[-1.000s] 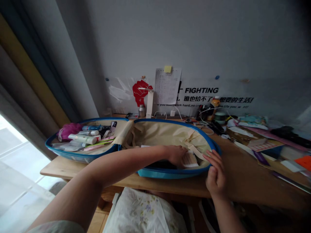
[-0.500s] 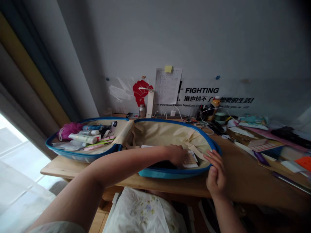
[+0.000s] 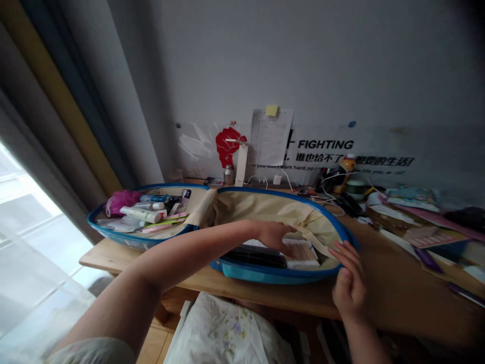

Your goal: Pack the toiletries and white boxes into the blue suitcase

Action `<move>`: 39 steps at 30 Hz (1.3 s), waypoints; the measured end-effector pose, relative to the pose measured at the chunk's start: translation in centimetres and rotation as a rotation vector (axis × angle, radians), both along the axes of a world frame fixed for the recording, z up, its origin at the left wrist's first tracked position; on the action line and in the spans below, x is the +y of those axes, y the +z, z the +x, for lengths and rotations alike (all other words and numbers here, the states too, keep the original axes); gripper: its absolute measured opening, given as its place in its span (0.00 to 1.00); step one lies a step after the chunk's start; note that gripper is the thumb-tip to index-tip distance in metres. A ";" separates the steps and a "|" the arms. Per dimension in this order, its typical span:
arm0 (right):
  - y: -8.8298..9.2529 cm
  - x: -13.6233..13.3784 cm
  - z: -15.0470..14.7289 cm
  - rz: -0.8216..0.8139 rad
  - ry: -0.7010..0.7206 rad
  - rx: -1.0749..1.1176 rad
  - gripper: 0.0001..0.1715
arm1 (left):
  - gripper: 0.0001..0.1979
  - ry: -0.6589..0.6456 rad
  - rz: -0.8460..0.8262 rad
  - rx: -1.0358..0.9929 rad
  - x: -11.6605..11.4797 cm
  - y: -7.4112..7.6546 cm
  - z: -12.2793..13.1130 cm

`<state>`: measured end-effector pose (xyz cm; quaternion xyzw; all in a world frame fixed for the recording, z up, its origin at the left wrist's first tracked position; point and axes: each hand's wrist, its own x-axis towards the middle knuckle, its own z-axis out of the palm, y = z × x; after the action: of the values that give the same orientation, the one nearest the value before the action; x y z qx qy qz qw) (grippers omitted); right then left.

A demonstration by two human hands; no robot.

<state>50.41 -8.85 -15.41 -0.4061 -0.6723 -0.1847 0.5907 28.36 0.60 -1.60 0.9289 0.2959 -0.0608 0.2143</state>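
An open blue suitcase (image 3: 345, 233) with beige lining lies across the desk. Into its right half reaches my left hand (image 3: 276, 235), fingers stretched out and thumb low over a pale toothed comb (image 3: 305, 255); nothing shows in its grasp. Left of the comb lies a flat black item (image 3: 261, 258), partly behind my forearm. My right hand (image 3: 350, 280) holds the right rim of the suitcase, fingers over the edge beside a beige strap (image 3: 316, 242) and thumb outside. The left half holds a purple bath puff (image 3: 122, 202), a white tube (image 3: 141, 214) and several other toiletries.
Papers, a purple item (image 3: 427, 260) and other clutter cover the right of the wooden desk (image 3: 382, 283). A silver bottle (image 3: 228, 175), a white lamp (image 3: 241, 166) and cables stand along the wall. Below the desk edge is a white flowered cloth (image 3: 227, 328).
My left hand has lifted slightly off the comb and its fingers have spread, uncovering more of the comb and the black item. My right hand stays at the rim. The view has shifted slightly left.
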 end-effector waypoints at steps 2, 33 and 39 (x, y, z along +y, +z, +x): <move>-0.1 0.1 0.1 -0.002 -0.008 0.002 0.24 | 0.33 0.019 0.022 -0.125 0.2 0.9 -1.5; 0.2 0.5 0.0 0.068 -0.005 -0.014 0.21 | 0.25 0.783 0.659 0.476 1.4 -3.1 -40.1; 0.0 0.3 0.1 0.036 -0.005 0.007 0.24 | 0.22 0.611 0.718 0.553 1.9 -2.4 -40.2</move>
<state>50.49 -8.50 -15.45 -0.3978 -0.6656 -0.1969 0.5999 -11.79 2.52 -4.04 0.7648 0.5997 -0.1329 -0.1942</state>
